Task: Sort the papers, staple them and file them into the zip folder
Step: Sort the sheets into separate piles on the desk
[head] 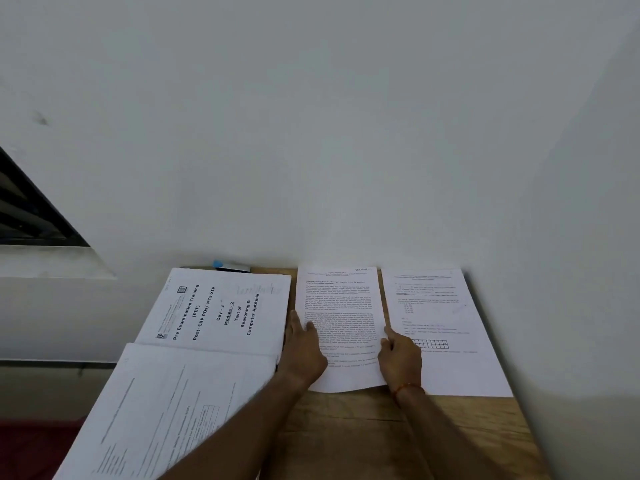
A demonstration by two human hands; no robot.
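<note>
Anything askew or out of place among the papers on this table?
The white title-page stack lies turned sideways and skewed; the white printed sheet nearest the camera overlaps it at a slant, apparently overhanging the left side of the wooden table. The middle sheet and right sheet lie straight.

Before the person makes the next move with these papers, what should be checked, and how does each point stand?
1. Middle sheet under control: ok. The left hand rests on its left edge and the right hand grips its right edge.
2. Middle sheet apart from the right sheet: ok near the wall, where bare table shows between them. Lower down the right hand hides the gap.
3. Left stack squared: not ok. A front sheet lies askew over its near edge.
4. Stapler within reach: cannot tell. The blue object by the wall is mostly hidden.
5. Zip folder ready: cannot tell. None is in view.
</note>
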